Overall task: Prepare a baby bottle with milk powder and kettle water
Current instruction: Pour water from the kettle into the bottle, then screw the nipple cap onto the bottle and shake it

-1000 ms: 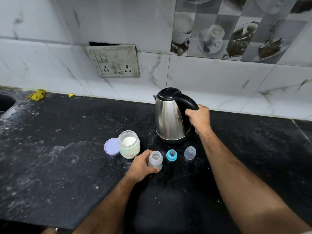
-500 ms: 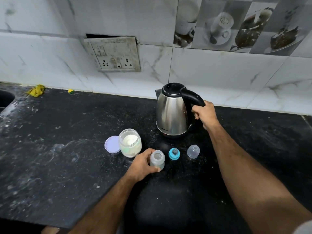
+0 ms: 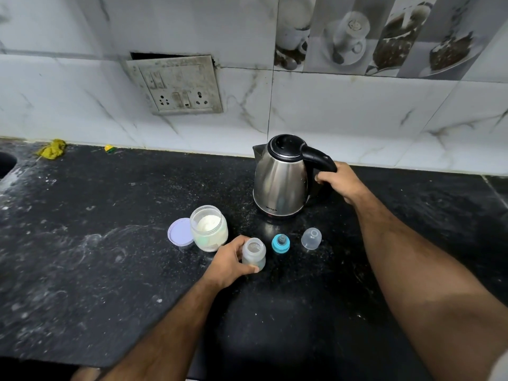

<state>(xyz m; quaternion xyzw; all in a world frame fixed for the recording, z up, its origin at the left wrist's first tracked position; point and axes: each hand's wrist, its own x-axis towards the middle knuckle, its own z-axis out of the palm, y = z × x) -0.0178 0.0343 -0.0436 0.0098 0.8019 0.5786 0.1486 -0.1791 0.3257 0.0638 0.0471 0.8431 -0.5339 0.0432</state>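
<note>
While the kettle [image 3: 280,180] sits flat on the black tabletop [image 3: 110,257] near the wall, the right hand [image 3: 341,182] is wrapped around its black handle, so I'd guess the water pour is coming up. Left hand [image 3: 232,261] is clamped around the open baby bottle [image 3: 254,254], which stands upright on the tabletop in front of the kettle. Both hands are closed on something and well apart from each other.

What worries me here: that bottle mouth is tiny and the kettle spout points away to the left, so the kettle has to be lifted, swung over and tipped. Tip too fast and hot water goes over the rim and straight onto the fingers [image 3: 251,269] curled around the bottle. It also looks light, so a bump from the kettle body could knock it over if the grip is loose. Can't tell from this view whether there's powder in the bottle already.

The open powder jar [image 3: 210,229] sits just left of the holding hand with its lid [image 3: 180,233] beside it, so a splash could wet the powder too. Blue teat ring [image 3: 281,243] and clear cap [image 3: 311,237] are just right of the bottle, under the likely kettle path.

Pose-wise, the right arm reaches forward nearly straight, wrist slightly bent, knuckles up. The left forearm angles in from below, thumb nearest the camera.
</note>
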